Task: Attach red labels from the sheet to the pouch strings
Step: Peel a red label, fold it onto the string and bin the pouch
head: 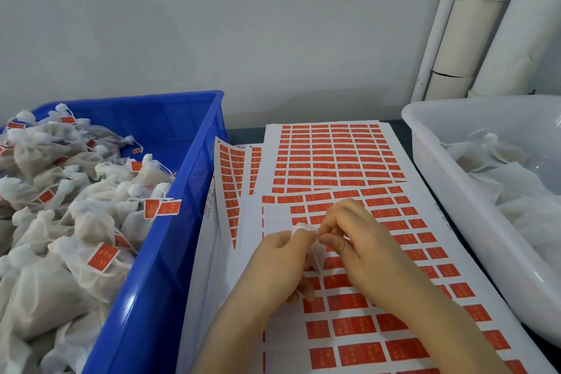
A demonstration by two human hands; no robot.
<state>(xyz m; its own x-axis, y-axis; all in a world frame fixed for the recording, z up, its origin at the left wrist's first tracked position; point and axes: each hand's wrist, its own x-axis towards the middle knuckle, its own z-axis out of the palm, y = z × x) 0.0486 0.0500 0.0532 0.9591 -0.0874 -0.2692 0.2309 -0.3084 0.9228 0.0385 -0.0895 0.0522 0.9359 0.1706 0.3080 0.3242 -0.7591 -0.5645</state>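
Left hand [279, 258] grip round pouch [317, 253] — mostly hidden, right hand [359, 241] pinching, perhaps string

A small white mesh pouch [316, 253] hangs between the two sets of fingers. Its gathered top pokes up just above the left hand's fingers [291, 240], which curl round it. The right hand's fingers [332, 241] pinch its neck, perhaps on the string, too fine to make out. Beneath the fingers the white sheet [273, 215] lies flat, its red labels [361, 326] in rows, with bare backing just beyond the left fingertips.
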